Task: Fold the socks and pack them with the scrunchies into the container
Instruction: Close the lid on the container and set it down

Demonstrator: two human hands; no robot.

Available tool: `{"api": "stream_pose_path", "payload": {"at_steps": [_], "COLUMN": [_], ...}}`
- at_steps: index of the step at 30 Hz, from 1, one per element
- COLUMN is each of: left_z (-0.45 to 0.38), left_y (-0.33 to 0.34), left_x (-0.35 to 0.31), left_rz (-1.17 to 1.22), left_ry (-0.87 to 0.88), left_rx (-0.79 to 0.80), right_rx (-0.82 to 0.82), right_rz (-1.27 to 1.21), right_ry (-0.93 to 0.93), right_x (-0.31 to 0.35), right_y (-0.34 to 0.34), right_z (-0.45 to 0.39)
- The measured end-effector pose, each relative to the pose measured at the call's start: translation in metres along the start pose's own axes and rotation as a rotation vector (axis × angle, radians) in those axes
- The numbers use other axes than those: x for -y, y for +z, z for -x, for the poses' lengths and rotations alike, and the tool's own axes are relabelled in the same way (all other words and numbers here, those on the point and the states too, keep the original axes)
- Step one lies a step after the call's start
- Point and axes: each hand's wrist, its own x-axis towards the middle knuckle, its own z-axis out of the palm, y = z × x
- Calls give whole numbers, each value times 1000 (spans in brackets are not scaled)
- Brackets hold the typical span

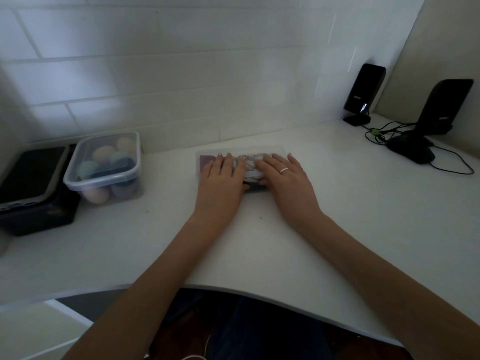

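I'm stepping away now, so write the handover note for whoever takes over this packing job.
Left hand and right hand: both flat, fingers straight, pressing on the clear lid of the container at mid-table.
Contents: patterned fabric shows through the lid; socks and scrunchies can't be told apart.
Done: items appear packed, lid on.
Left: press the lid fully shut; check that it has latched.

Two hands lay on the desk (337, 229): the left hand (220, 183) and the right hand (285, 180), one ring (284, 170) on the right. Two clear containers were there: one lidded container (249, 152) under the hands and one tub (104, 165) of egg-shaped sponges (about eight showed, some hidden). Two black speakers (363, 92) stood far right. One dark tablet (28, 175) lay on one black box (44, 219).
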Motion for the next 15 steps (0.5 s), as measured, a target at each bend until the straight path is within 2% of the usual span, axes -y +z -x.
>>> {"api": "stream_pose_path", "payload": {"at_steps": [8,15], "left_z": [-7,-8], "left_y": [18,34], "left_x": [24,71], "left_rz": [-81,-51], "left_ry": [-103,-238], "left_rx": [-59,68], "right_rx": [87,191], "right_rz": [-99,-139], "right_ry": [51,53], "right_x": [20,54], "right_y": [27,65], "right_z": [-26,-67]}}
